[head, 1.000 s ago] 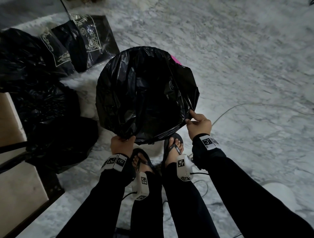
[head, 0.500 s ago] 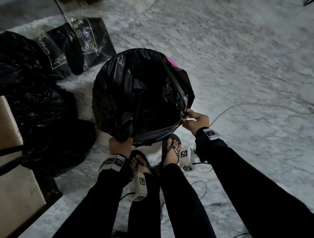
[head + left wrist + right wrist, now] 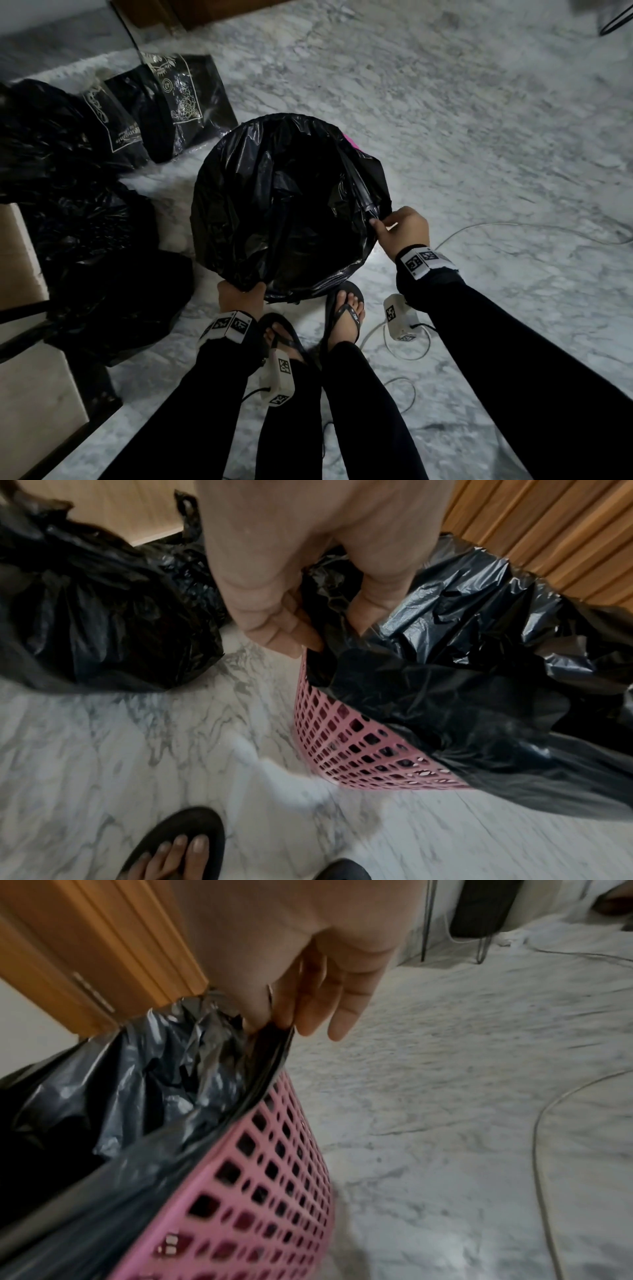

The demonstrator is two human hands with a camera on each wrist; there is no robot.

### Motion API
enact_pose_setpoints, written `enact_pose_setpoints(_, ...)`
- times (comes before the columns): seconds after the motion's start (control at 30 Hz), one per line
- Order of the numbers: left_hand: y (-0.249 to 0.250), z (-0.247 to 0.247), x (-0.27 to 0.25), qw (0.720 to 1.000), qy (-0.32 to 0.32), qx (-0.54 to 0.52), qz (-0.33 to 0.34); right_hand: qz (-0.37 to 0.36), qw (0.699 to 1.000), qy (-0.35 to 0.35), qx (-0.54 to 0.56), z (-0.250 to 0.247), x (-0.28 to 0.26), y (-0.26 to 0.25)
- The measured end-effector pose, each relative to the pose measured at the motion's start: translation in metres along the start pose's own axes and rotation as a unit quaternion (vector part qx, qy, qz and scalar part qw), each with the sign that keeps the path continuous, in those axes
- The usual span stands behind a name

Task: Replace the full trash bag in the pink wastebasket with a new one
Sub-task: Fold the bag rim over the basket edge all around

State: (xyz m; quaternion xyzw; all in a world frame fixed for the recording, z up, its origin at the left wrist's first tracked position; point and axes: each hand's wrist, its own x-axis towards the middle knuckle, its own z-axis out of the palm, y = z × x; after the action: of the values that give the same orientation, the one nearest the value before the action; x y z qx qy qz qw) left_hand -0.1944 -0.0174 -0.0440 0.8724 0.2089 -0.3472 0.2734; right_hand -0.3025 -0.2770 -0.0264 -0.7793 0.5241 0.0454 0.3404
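A new black trash bag [image 3: 287,202] lines the pink wastebasket [image 3: 359,748], its mouth spread wide over the rim. Only a sliver of pink rim [image 3: 351,141] shows from above; the pink lattice wall [image 3: 274,1191] shows in both wrist views. My left hand [image 3: 239,296] grips the bag's edge at the near left rim, fingers [image 3: 291,631] curled over the plastic. My right hand [image 3: 399,228] pinches a bunched fold of the bag [image 3: 274,1042] at the right rim, thumb and forefinger together, the other fingers loose.
A full tied black bag [image 3: 99,267] lies on the marble floor at the left, with printed black bags [image 3: 164,106] behind it. My sandalled feet [image 3: 344,315] stand just before the basket. A cable [image 3: 513,228] runs across the floor at the right. A wooden door frame [image 3: 103,961] stands behind.
My right hand has moved up and outward along the right rim, pulling the bag's edge with it. The left hand keeps its hold at the near rim.
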Motion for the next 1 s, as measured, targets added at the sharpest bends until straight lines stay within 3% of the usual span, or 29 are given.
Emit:
enact_pose_setpoints(0.17,0.009,-0.005,0.002,1.0,0.003,0.008,0.017,-0.068,0.996,0.015,0.05,-0.004,0.014,-0.004)
enact_pose_setpoints(0.5,0.019,-0.012,-0.004,1.0,-0.019,0.003,0.012,0.068,0.97,0.005,0.235,0.005,0.029,0.003)
enact_pose_setpoints(0.7,0.02,-0.012,-0.011,1.0,-0.016,-0.011,0.015,0.104,0.975,-0.04,0.193,0.008,0.045,0.007)
enact_pose_setpoints(0.83,0.018,-0.012,-0.008,0.999,-0.021,-0.026,0.01,0.078,0.984,-0.096,0.126,0.008,0.052,0.002)
enact_pose_setpoints(1.0,0.013,-0.012,-0.003,0.998,-0.034,-0.061,-0.003,0.087,0.983,-0.118,0.111,0.008,0.056,0.002)
